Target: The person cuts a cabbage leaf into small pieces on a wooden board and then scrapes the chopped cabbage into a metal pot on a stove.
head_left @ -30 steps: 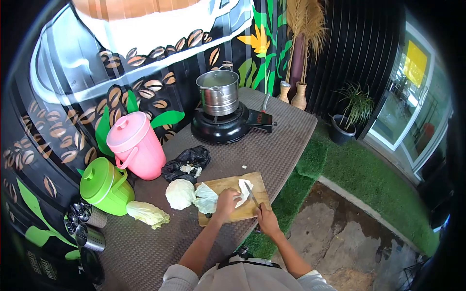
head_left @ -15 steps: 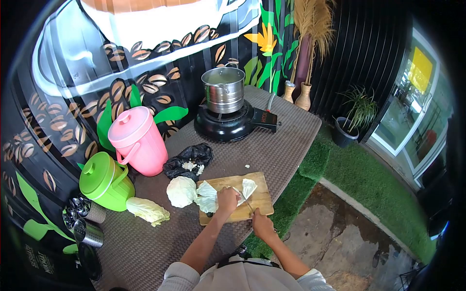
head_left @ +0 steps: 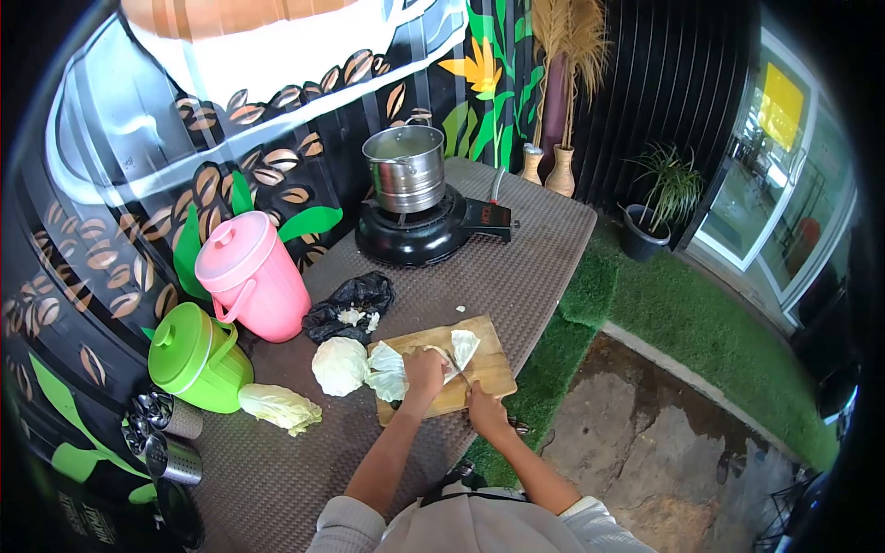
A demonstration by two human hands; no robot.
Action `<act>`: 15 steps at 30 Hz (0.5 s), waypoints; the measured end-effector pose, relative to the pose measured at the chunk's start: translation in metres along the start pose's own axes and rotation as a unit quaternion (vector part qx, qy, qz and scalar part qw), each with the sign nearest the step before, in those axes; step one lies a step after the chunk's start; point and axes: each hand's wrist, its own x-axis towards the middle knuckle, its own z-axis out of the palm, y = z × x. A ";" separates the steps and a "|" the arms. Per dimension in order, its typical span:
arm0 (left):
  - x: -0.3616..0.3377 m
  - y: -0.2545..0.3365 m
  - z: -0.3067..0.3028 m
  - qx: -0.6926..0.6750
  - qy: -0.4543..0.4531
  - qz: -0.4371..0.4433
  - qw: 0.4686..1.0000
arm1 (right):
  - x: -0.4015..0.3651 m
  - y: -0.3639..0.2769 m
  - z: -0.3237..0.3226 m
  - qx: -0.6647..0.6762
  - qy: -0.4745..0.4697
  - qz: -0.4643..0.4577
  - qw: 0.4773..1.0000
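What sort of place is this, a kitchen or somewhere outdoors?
Probably an outdoor cooking corner, perhaps beside a café: a steel pot on a black burner, a cutting board with cabbage on a table, a coffee-bean mural, and grass alongside.

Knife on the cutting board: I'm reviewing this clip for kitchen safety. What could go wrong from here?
1. The knife in the right hand works right beside the left hand, which presses down the cabbage leaf; a slip could nick that hand.
2. The cutting board lies close to the edge of the table, so a hard push might shift it off.
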 end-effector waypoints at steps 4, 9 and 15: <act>-0.007 0.003 0.007 -0.025 0.000 -0.001 1.000 | 0.001 0.018 -0.009 0.083 -0.043 -0.004 0.996; -0.024 0.005 -0.006 -0.001 -0.044 0.103 0.994 | 0.000 0.036 0.002 0.130 -0.013 -0.057 0.990; -0.033 0.009 -0.034 -0.096 -0.019 0.099 0.990 | -0.007 0.020 -0.021 0.184 -0.058 -0.031 0.981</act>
